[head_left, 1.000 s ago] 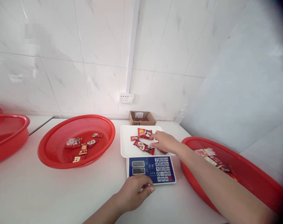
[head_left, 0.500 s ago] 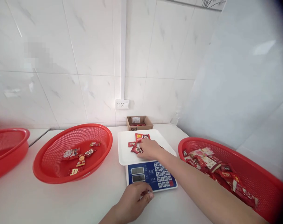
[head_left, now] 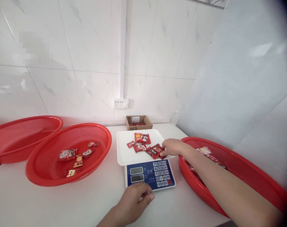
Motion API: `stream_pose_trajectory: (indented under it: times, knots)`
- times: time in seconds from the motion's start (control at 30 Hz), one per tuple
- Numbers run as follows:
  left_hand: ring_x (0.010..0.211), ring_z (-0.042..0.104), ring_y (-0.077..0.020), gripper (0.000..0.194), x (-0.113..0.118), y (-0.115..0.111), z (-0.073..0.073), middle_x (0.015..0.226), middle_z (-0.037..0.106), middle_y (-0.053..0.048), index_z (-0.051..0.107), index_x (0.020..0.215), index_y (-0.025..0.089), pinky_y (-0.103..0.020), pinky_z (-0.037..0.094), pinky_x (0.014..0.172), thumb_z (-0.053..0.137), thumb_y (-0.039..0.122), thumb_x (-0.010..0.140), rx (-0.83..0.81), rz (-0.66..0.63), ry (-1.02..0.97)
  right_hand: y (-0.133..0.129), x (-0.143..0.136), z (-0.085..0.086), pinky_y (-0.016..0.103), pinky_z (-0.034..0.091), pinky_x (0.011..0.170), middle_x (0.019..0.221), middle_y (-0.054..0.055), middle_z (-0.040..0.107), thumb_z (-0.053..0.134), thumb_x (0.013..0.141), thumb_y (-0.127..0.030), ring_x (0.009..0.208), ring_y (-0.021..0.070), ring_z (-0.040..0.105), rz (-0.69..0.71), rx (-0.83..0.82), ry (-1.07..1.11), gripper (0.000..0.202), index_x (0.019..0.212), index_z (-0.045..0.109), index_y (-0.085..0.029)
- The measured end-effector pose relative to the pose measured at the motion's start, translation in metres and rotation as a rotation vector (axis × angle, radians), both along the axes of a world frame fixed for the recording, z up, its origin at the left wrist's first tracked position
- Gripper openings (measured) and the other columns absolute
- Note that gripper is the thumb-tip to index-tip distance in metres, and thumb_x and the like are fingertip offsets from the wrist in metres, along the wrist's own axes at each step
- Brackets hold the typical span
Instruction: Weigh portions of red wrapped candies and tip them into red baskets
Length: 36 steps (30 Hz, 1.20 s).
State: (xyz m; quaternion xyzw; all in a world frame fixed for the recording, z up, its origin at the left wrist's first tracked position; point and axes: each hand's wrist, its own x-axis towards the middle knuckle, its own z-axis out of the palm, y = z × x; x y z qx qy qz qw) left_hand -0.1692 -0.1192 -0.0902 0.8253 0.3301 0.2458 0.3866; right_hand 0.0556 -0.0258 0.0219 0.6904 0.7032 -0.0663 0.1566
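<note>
Several glossy red packets (head_left: 154,151) lie on the white plastic tray (head_left: 124,153); more remain in the right-side red plastic basket (head_left: 193,180); whether my right fingers (head_left: 166,144) or curled left fingers (head_left: 145,188) grip any, I cannot tell.

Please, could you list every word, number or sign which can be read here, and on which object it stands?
"志准": panel of the electronic scale.
"7 8 9 / 4 5 6 / 1 2 3 / 0 ·": its keypad.
"SF", then a partial mark: cardboard box.
Too small or blurred: scale displays, word keys, box label, wrapped snacks.
</note>
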Motion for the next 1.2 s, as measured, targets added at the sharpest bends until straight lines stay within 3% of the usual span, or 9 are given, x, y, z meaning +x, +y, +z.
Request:
stream_pose_trajectory:
  times: [0.23, 0.37, 0.57, 0.63, 0.7, 0.8, 0.93, 1.1, 1.2]
  knots:
    - [0.072, 0.055, -0.0134, 0.014, -0.002, 0.000, 0.002, 0.080, 0.060, 0.000, 0.059, 0.087, 0.021, -0.019, 0.040, 0.062, 0.046, 0.025, 0.087, 0.045, 0.012, -0.022, -0.016, -0.012, -0.022, 0.027, 0.041, 0.061, 0.092, 0.006, 0.065, 0.043, 0.080, -0.044, 0.080, 0.0199, 0.060, -0.100, 0.434, 0.376, 0.041, 0.111, 0.057, -0.021]
    - [0.072, 0.055, -0.0135, 0.015, -0.003, 0.001, 0.002, 0.080, 0.060, 0.000, 0.059, 0.088, 0.020, -0.019, 0.041, 0.062, 0.045, 0.027, 0.088, 0.072, 0.022, -0.048, -0.049, 0.009, -0.029, 0.026, 0.045, 0.069, 0.087, 0.003, 0.063, 0.043, 0.080, -0.035, 0.076, 0.0160, 0.059, -0.149, 0.677, 0.638, 0.037, 0.112, 0.055, -0.020]
    - [0.075, 0.057, -0.0148, 0.021, -0.004, -0.003, -0.001, 0.083, 0.061, -0.003, 0.059, 0.096, 0.019, -0.020, 0.043, 0.062, 0.052, 0.035, 0.084, 0.140, -0.118, -0.025, -0.112, 0.067, -0.033, 0.044, 0.037, 0.091, 0.113, 0.014, 0.056, 0.045, 0.078, -0.036, 0.109, 0.0294, 0.047, -0.258, 0.985, 0.353, 0.042, 0.114, 0.054, -0.015]
    - [0.074, 0.058, -0.0157, 0.027, -0.003, -0.005, -0.003, 0.082, 0.062, -0.003, 0.059, 0.099, 0.019, -0.021, 0.043, 0.064, 0.055, 0.040, 0.082, 0.196, -0.228, 0.023, -0.133, 0.072, -0.037, 0.045, 0.031, 0.097, 0.121, 0.016, 0.051, 0.043, 0.080, -0.037, 0.119, 0.0309, 0.038, -0.270, 1.076, 0.286, 0.044, 0.117, 0.052, -0.014]
    - [0.073, 0.059, -0.0161, 0.030, 0.000, -0.007, -0.006, 0.081, 0.062, -0.003, 0.059, 0.100, 0.019, -0.023, 0.043, 0.067, 0.055, 0.043, 0.081, 0.242, -0.312, 0.070, -0.153, 0.065, -0.048, 0.042, 0.035, 0.096, 0.119, 0.014, 0.053, 0.041, 0.082, -0.038, 0.116, 0.0279, 0.043, -0.295, 1.149, 0.344, 0.040, 0.113, 0.053, -0.017]
    - [0.073, 0.059, -0.0164, 0.031, 0.006, -0.009, -0.013, 0.080, 0.063, -0.004, 0.059, 0.101, 0.019, -0.023, 0.044, 0.066, 0.052, 0.043, 0.082, 0.295, -0.353, 0.119, -0.171, 0.042, -0.080, 0.035, 0.048, 0.077, 0.095, 0.009, 0.066, 0.044, 0.080, -0.041, 0.088, 0.0229, 0.061, -0.226, 1.061, 0.530, 0.031, 0.095, 0.061, -0.021]
    - [0.072, 0.060, -0.0170, 0.027, 0.014, -0.012, -0.020, 0.079, 0.063, -0.004, 0.060, 0.096, 0.019, -0.024, 0.044, 0.066, 0.049, 0.040, 0.084, 0.402, -0.331, 0.156, -0.170, 0.004, -0.125, 0.025, 0.051, 0.057, 0.080, 0.006, 0.069, 0.044, 0.081, -0.040, 0.069, 0.0173, 0.064, -0.099, 0.765, 0.786, 0.028, 0.089, 0.064, -0.021]
    - [0.069, 0.059, -0.0165, 0.021, 0.018, -0.016, -0.019, 0.076, 0.064, -0.004, 0.059, 0.088, 0.019, -0.025, 0.045, 0.064, 0.046, 0.034, 0.084, 0.522, -0.283, 0.109, -0.157, -0.025, -0.149, 0.026, 0.050, 0.067, 0.087, 0.005, 0.069, 0.042, 0.083, -0.037, 0.077, 0.0171, 0.063, 0.016, 0.495, 1.052, 0.028, 0.090, 0.064, -0.021]
    - [0.067, 0.059, -0.0153, 0.017, 0.012, -0.012, -0.014, 0.074, 0.064, -0.004, 0.057, 0.086, 0.019, -0.025, 0.046, 0.063, 0.043, 0.028, 0.086, 0.577, -0.136, 0.044, -0.153, -0.026, -0.158, 0.025, 0.049, 0.063, 0.074, 0.003, 0.067, 0.042, 0.082, -0.040, 0.069, 0.0166, 0.062, -0.069, 0.418, 1.164, 0.029, 0.080, 0.062, -0.020]
